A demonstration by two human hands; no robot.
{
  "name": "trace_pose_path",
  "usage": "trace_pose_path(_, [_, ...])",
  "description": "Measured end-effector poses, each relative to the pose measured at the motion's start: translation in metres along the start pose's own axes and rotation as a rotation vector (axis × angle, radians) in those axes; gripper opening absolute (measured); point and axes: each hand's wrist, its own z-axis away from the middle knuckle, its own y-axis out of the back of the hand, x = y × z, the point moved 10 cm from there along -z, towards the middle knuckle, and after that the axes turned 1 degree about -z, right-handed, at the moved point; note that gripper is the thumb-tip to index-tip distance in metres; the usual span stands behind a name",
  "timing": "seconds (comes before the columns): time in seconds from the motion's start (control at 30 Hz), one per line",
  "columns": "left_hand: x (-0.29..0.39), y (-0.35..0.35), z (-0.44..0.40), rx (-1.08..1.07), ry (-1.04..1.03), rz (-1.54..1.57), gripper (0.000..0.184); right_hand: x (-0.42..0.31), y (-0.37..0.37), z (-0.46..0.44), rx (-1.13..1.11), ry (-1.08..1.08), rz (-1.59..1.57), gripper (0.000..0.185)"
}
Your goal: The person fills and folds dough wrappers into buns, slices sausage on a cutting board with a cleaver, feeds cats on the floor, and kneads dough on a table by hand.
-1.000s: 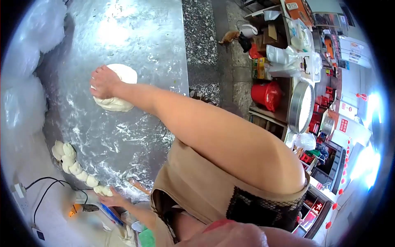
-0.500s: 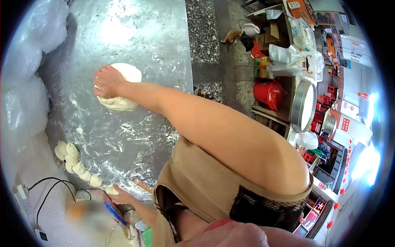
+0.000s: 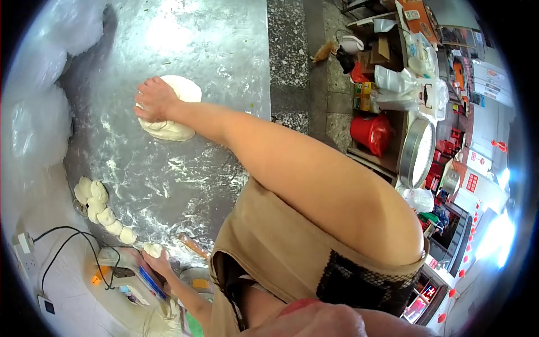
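Note:
My right hand [image 3: 156,100] lies over a large round slab of dough [image 3: 178,131] on the metal worktop, its fingers bent over the dough's left side. My left hand [image 3: 159,263] is low at the worktop's near edge, closed on a small dough ball [image 3: 150,249]; its fingers are partly hidden. Left of that hand, several dough balls [image 3: 105,215] lie in a curved row. A wooden rolling pin [image 3: 193,245] lies to the right of my left hand, partly covered by my clothing.
Flour streaks the metal worktop [image 3: 224,62]. Clear plastic bags [image 3: 36,112] line its left side. A box-like device with cables [image 3: 132,275] stands below my left hand. On the right are a red bucket [image 3: 370,135], a shelf and a round metal sieve-like pan [image 3: 418,151].
The view has shifted a little, so the worktop and dough appear higher. Both hands stay at the same pieces of dough. The device below my left hand now shows sharply.

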Motion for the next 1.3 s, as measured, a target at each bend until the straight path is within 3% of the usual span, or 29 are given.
trace_pose_path(0.07, [0.021, 0.006, 0.001, 0.125, 0.168, 0.231, 0.080, 0.000, 0.005, -0.001, 0.032, -0.002, -0.022, 0.040])
trace_pose_path(0.13, [0.095, 0.003, -0.007, 0.206, 0.192, 0.521, 0.068, 0.000, 0.003, 0.001, -0.089, -0.035, 0.003, 0.042])
trace_pose_path(0.23, [0.238, -0.013, -0.041, 0.181, 0.160, 0.971, 0.050, 0.002, 0.011, -0.002, -0.032, -0.118, -0.134, 0.041])
trace_pose_path(0.27, [0.287, -0.019, -0.058, 0.144, 0.141, 1.092, 0.044, -0.002, 0.010, -0.007, -0.030, -0.115, -0.134, 0.041])
trace_pose_path(0.33, [0.378, -0.028, -0.093, 0.059, 0.093, 1.250, 0.034, -0.008, 0.018, -0.012, -0.059, -0.179, -0.445, 0.042])
trace_pose_path(0.4, [0.433, -0.045, -0.140, 0.018, -0.203, 1.182, 0.031, -0.022, 0.048, 0.000, -0.168, -0.179, -0.573, 0.042])
trace_pose_path(0.47, [0.433, -0.059, -0.151, 0.005, -0.248, 1.077, 0.033, -0.026, 0.075, 0.028, 0.111, -0.126, -0.405, 0.042])
trace_pose_path(0.5, [0.438, -0.062, -0.153, -0.012, -0.298, 0.969, 0.036, -0.015, 0.055, 0.034, -0.056, -0.119, -0.263, 0.043])
trace_pose_path(0.63, [0.462, -0.076, -0.153, -0.059, -0.463, 0.568, 0.046, -0.003, 0.042, 0.034, -0.056, -0.075, -0.395, 0.047])
trace_pose_path(0.73, [0.457, -0.051, -0.125, 0.024, -0.462, 0.595, 0.059, -0.006, 0.038, 0.030, -0.048, 0.039, -0.364, 0.048])
trace_pose_path(0.83, [0.421, -0.075, -0.124, 0.142, -0.363, 0.773, 0.071, -0.027, 0.029, 0.035, -0.012, 0.230, -0.209, 0.052])
trace_pose_path(0.87, [0.415, -0.091, -0.123, 0.135, -0.353, 0.778, 0.071, -0.033, 0.028, 0.039, 0.010, 0.292, -0.172, 0.055])
trace_pose_path(0.93, [0.429, -0.087, -0.102, 0.334, -0.516, 0.742, 0.072, -0.039, 0.023, 0.041, 0.020, 0.351, -0.130, 0.059])
trace_pose_path(1.0, [0.432, -0.088, -0.108, 0.327, -0.463, 0.832, 0.068, -0.039, 0.015, 0.035, 0.024, 0.366, -0.069, 0.065])
trace_pose_path(1.07, [0.430, -0.080, -0.113, 0.426, -0.421, 0.450, 0.066, -0.041, 0.002, 0.024, 0.012, 0.382, -0.063, 0.068])
trace_pose_path(1.13, [0.425, -0.081, -0.125, 0.375, -0.454, 0.406, 0.063, -0.044, -0.006, 0.010, -0.057, 0.382, -0.017, 0.073])
trace_pose_path(1.2, [0.420, -0.101, -0.139, 0.113, -0.527, 0.462, 0.058, -0.049, -0.013, 0.003, -0.176, 0.377, 0.015, 0.072])
trace_pose_path(1.27, [0.402, -0.093, -0.133, 0.127, -0.565, 0.420, 0.054, -0.046, -0.018, 0.008, -0.181, 0.354, -0.055, 0.065])
trace_pose_path(1.3, [0.395, -0.073, -0.114, 0.267, -0.530, 0.348, 0.053, -0.046, -0.020, 0.008, -0.166, 0.322, -0.109, 0.062])
